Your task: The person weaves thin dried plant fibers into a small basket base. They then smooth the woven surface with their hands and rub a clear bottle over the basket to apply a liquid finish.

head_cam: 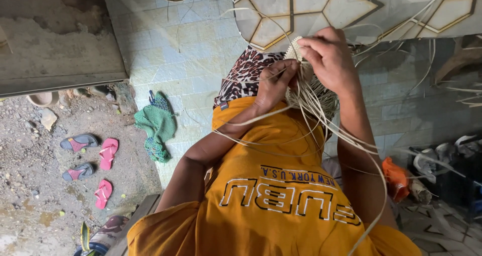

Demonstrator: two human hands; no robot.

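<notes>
A small, partly woven basket piece [317,92] of pale straw sits between my two hands above my lap. My left hand [273,85] grips its near side, fingers pinched on the weave and on thin strands. My right hand [329,60] is closed over its top edge, pinching strands there. Long loose straw strips [346,135] trail from the piece down over my orange shirt [281,185] and off to the right. A leopard-print cloth [243,75] lies under my left hand.
Pale tiled floor [191,50] lies ahead, with a green cloth [158,125] on it. Pink and grey sandals [95,160] rest on dirt ground at the left. A patterned mat [351,5] is at the top, an orange bag [395,178] and shoes at the right.
</notes>
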